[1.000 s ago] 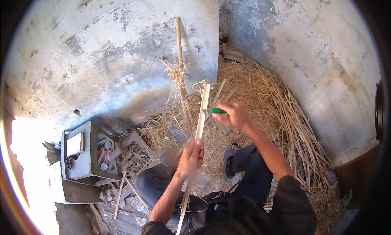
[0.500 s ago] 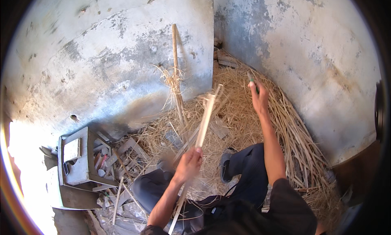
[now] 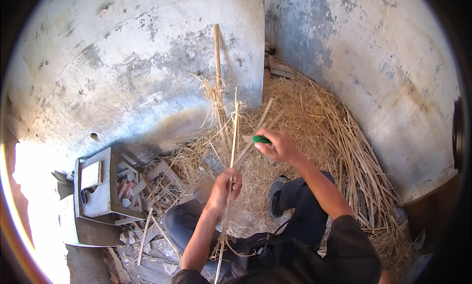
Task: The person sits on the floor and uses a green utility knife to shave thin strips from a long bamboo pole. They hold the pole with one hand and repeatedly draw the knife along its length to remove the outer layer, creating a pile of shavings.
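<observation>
Reed strip [image 3: 232, 136] stands near the frame's centre, left hand [image 3: 223, 188] with fingers closed round its lower part, right hand [image 3: 276, 145] gripping a green-handled tool [image 3: 261, 139] beside it over the straw pile [image 3: 314, 121], so I'd hold the strip steady and cut away from the lower hand.

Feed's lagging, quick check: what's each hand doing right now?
Left hand: closed around a thin pale cane strip.
Right hand: closed on a green-handled tool, at the strip.
</observation>
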Motion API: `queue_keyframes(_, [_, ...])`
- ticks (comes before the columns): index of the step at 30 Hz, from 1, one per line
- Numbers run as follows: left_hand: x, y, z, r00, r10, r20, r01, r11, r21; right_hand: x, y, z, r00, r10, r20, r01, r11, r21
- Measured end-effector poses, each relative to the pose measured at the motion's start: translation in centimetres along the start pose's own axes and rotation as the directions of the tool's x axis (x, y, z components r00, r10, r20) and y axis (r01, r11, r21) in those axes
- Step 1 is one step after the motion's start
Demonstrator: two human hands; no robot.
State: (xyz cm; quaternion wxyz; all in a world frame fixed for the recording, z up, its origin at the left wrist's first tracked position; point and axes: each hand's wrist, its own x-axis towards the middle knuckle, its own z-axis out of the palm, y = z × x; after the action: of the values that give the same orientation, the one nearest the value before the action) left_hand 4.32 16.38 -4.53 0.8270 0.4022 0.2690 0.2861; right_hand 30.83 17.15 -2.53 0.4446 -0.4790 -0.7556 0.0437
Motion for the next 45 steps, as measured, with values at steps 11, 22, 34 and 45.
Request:
queue_keyframes(11, [0.0,0.0,0.5,0.998,0.055,0.016,-0.057,0.974,0.222,-0.8,-0.9,1.4,0.985,-0.135,0.108,0.137,0.991,-0.008])
queue_keyframes(22, [0.8,-2.0,0.3,0.981,0.182,-0.062,-0.148,0.92,0.363,-0.7,-1.4,1.9,0.986,-0.091,0.142,0.094,0.995,-0.017])
queue_keyframes(34, [0.3,-1.5,0.8,0.949,0.306,-0.081,-0.184,0.74,0.647,-0.5,-1.6,2.0,0.993,-0.067,0.097,0.075,0.993,-0.087])
queue_keyframes(45, [-0.8,-2.9,1.1,0.973,0.228,0.044,-0.197,0.71,0.677,0.4,6.1,-2.2,0.946,0.304,-0.112,-0.317,0.94,-0.126])
